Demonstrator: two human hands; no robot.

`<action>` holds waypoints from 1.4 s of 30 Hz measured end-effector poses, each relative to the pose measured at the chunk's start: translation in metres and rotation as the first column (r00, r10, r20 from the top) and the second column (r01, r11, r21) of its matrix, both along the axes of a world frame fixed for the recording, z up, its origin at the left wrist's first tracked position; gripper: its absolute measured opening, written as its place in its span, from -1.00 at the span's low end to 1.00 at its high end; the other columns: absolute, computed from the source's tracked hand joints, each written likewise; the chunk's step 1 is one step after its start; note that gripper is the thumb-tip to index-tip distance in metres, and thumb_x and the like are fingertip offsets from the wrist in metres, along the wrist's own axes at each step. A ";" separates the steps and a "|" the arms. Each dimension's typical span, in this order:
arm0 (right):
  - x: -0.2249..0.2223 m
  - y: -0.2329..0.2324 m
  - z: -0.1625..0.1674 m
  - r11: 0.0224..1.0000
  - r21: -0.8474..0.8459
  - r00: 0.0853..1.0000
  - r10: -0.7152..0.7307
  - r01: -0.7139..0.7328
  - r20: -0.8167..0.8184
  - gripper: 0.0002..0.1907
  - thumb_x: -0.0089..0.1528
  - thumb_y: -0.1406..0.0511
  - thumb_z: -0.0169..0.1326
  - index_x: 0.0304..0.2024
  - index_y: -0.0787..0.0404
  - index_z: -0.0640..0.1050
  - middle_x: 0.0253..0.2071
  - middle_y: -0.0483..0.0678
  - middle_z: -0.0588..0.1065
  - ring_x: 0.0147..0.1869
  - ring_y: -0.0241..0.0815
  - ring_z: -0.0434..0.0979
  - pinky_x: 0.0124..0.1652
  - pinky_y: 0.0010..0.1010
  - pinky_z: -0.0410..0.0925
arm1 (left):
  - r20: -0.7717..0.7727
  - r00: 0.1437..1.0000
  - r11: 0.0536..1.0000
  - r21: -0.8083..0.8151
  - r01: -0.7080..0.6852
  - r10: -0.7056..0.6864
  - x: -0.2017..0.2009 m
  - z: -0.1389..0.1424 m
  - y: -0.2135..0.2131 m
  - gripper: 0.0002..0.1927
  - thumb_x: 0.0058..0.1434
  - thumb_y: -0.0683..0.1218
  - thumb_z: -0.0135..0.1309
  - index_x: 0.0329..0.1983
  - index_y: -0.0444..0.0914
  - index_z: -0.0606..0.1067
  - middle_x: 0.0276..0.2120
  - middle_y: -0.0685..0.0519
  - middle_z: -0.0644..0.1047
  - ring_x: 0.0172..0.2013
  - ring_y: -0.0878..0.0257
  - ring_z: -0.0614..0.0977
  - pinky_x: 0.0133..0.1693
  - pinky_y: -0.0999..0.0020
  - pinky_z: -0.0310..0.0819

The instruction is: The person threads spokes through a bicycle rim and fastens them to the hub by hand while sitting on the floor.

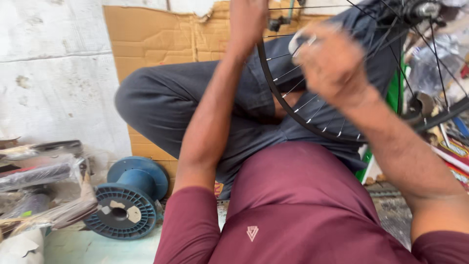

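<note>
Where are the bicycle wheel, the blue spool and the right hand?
bicycle wheel (pixel 288 110): head view, on the black rim.
blue spool (pixel 128 198): head view, on its ribbed flange.
right hand (pixel 332 66): head view, on the back of the hand.

1. A blue plastic spool (pixel 128 198) lay on its side on the floor at lower left, torn paper stuck to its hub.
2. Wrapped dark bundles (pixel 41 173) were stacked just left of the spool.
3. A torn sheet of brown cardboard (pixel 156 36) leaned against the pale, stained wall (pixel 49 73).
4. A green stand (pixel 394 95) showed at right.
5. Colourful packets (pixel 452 149) sat by the right edge.
</note>
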State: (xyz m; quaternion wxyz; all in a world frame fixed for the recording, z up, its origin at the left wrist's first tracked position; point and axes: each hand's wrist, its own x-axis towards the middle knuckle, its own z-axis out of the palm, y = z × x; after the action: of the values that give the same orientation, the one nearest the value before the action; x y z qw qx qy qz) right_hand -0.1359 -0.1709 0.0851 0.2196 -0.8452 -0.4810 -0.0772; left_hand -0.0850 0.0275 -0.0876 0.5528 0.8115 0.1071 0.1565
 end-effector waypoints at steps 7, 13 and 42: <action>-0.005 0.027 -0.010 0.996 -0.067 0.995 -0.059 0.053 -0.086 -0.82 0.22 0.47 0.24 -0.13 0.28 0.56 -0.12 0.02 0.57 -0.04 0.08 0.58 -0.02 -0.08 0.38 | -0.067 0.985 0.885 -0.431 -0.174 0.161 -0.028 0.032 -0.014 -0.71 0.17 -0.06 0.13 -0.51 -0.40 0.52 -0.69 0.01 0.46 -0.61 0.27 0.44 -0.49 0.22 0.30; 0.001 0.025 -0.014 0.988 -0.138 0.988 -0.085 0.067 -0.128 -0.88 0.25 0.44 0.21 -0.18 0.25 0.54 -0.19 0.05 0.56 -0.10 0.14 0.57 -0.09 -0.05 0.39 | -0.182 0.980 0.926 -0.350 -0.139 0.079 -0.024 0.026 -0.016 -0.63 0.25 0.00 0.15 -0.52 -0.40 0.51 -0.74 0.00 0.31 -0.66 0.28 0.30 -0.52 0.21 0.18; -0.007 0.029 -0.034 0.997 -0.067 0.996 -0.034 0.029 -0.082 -0.79 0.24 0.43 0.19 -0.08 0.30 0.52 -0.22 0.09 0.49 -0.19 0.13 0.50 -0.17 -0.09 0.34 | 0.100 0.978 0.959 -0.237 -0.155 0.183 -0.029 0.005 -0.027 -0.75 0.28 -0.03 0.15 -0.33 -0.33 0.52 -0.52 -0.09 0.55 -0.47 0.03 0.57 -0.37 0.15 0.38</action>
State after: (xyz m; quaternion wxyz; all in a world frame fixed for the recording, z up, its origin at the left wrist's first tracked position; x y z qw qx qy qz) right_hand -0.1427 -0.1422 0.0510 0.2102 -0.8619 -0.4604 -0.0294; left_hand -0.1145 0.0006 -0.0830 0.6324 0.7194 0.1598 0.2389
